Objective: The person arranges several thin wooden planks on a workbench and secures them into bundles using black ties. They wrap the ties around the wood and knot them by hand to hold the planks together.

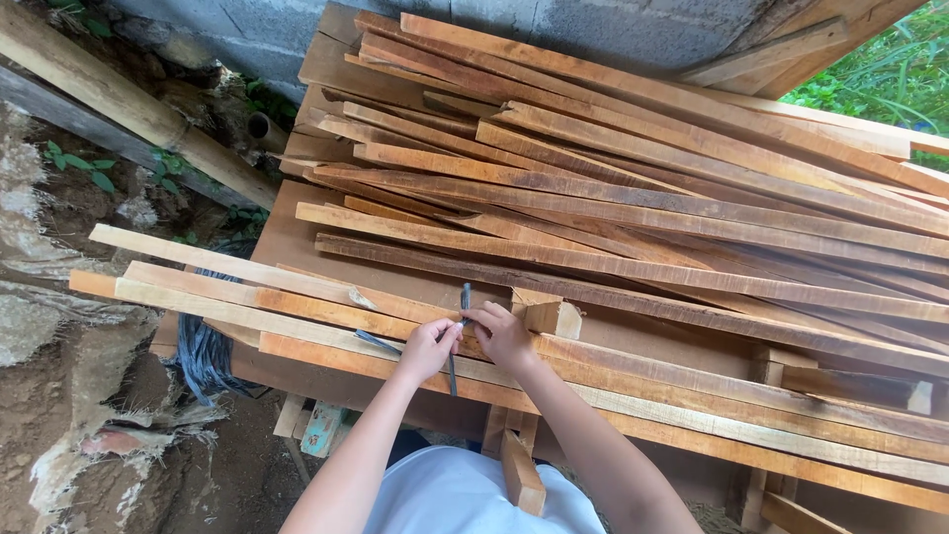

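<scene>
From the head camera we look down at our two hands over a desk full of wood. Our left hand and our right hand meet close together, almost touching. Between them is a thin dark metal tool that looks like a square ruler, with one arm standing up past our hands and one arm lying to the left. The fingers of our left hand are pinched together on the tool near its corner. The fingers of our right hand are curled and pressed down on the same spot. The tool lies flat on the long light wood strips at the front edge of the desk, right under our hands. Just beside our right hand sits a small wood block. Behind it a big pile of long planks covers the desk. On the left, a bunch of dark straps hangs down near the dirt ground.
</scene>
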